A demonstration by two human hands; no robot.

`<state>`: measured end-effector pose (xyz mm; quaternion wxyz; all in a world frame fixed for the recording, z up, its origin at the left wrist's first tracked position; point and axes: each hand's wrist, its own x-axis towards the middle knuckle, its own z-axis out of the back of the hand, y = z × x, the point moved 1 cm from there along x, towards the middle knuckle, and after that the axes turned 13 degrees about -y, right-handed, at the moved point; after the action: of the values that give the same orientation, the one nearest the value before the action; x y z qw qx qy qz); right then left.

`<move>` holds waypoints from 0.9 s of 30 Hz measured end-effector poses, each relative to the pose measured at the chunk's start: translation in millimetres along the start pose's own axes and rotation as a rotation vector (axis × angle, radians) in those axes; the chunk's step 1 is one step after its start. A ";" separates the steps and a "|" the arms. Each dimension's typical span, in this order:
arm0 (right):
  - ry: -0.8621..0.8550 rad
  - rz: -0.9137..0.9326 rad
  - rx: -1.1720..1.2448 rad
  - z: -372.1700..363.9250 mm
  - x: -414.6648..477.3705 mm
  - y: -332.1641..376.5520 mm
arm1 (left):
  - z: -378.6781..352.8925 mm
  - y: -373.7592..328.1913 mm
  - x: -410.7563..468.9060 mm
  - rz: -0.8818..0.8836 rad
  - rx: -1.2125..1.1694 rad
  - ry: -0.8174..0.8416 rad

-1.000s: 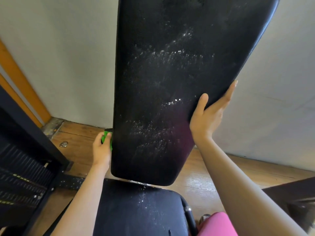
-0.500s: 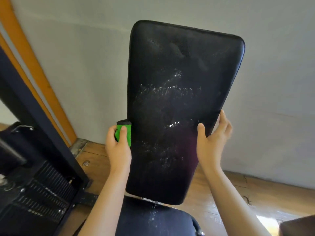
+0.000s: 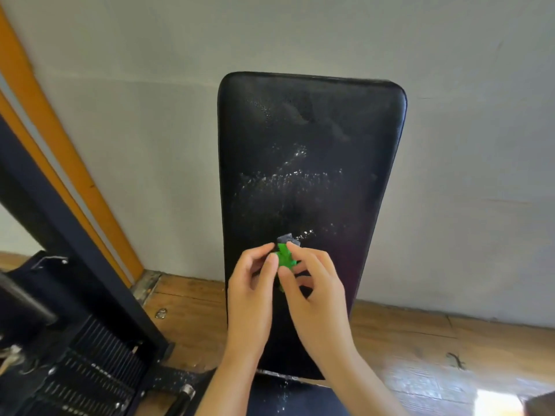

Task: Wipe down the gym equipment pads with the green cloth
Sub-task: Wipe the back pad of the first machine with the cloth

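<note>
The small bunched-up green cloth (image 3: 283, 258) is pinched between the curled fingers of both the left hand (image 3: 253, 273) and the right hand (image 3: 312, 283), right in front of the tall black padded backrest (image 3: 309, 175), whose wet part runs straight up above the 2 hands

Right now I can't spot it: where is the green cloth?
In the head view, the green cloth sits low at centre, bunched between the left hand and right hand, in front of the upright black back pad.
</note>
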<state>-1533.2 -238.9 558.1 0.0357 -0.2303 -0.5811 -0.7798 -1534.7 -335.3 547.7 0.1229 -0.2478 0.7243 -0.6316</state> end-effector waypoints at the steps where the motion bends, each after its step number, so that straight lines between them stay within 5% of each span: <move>1: -0.016 -0.028 0.002 -0.5 2.5 0.1 | 0.1 -0.9 0.9 -0.041 0.033 0.001; 15: -0.152 -0.001 0.034 -17.1 37.4 -0.9 | -7.7 -34.6 25.2 -0.329 0.207 0.202; 20: -0.251 0.183 0.028 -7.7 59.2 4.5 | -3.7 -41.1 58.6 -0.631 0.453 0.085; 27: -0.507 0.351 -0.021 51.2 147.2 33.1 | -4.6 -37.1 142.1 -0.431 0.338 -0.172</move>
<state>-1637.5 -171.1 657.7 0.0212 -0.5148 -0.5148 -0.6852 -1649.8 -407.4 603.9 0.0864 -0.4247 0.5262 -0.7316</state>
